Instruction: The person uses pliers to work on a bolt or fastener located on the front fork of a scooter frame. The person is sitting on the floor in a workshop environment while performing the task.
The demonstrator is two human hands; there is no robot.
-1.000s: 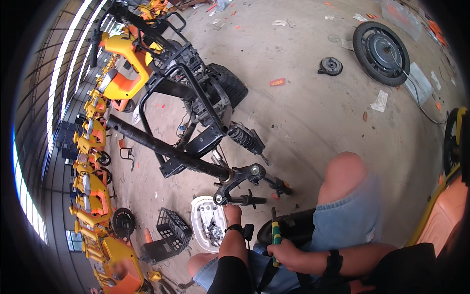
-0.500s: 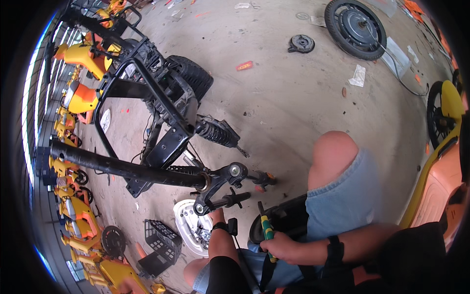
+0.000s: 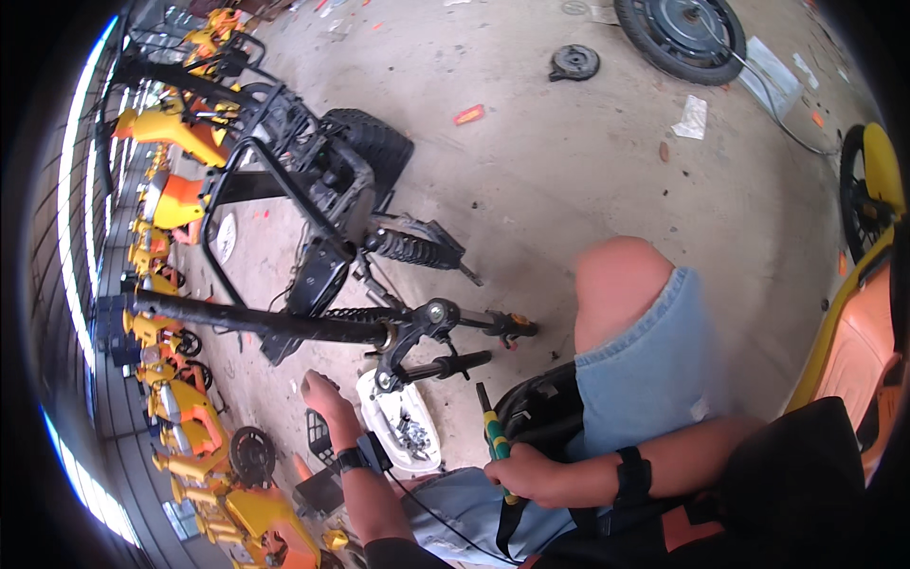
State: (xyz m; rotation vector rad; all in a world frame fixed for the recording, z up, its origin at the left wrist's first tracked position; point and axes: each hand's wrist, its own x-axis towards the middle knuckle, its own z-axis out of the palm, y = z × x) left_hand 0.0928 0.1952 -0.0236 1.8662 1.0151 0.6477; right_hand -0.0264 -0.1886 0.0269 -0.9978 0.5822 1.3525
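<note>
My right hand (image 3: 523,471) is closed around the handle of a green and yellow screwdriver (image 3: 496,438), whose dark shaft points up and away from me. It is held beside my bent knee, over a black moulded part (image 3: 540,408). My left hand (image 3: 327,398) reaches out below the long dark tube of a front fork (image 3: 408,346), apart from it. Its fingers are curled; what they hold, if anything, is too small to make out. Just right of that hand lies a white tray (image 3: 406,431) with small metal parts inside. The fork leans across a black scooter frame (image 3: 284,190).
A black crate (image 3: 320,436) stands beyond my left wrist. Rows of yellow scooters (image 3: 180,408) line the left side. A wheel (image 3: 682,38), a round dark part (image 3: 574,63) and paper scraps lie on the far floor. An orange and yellow scooter (image 3: 848,332) stands at right.
My left hand has come out from behind the fork and moved left, away from the white tray. My right hand has shifted slightly left, still holding the screwdriver. The whole view has shifted a little.
</note>
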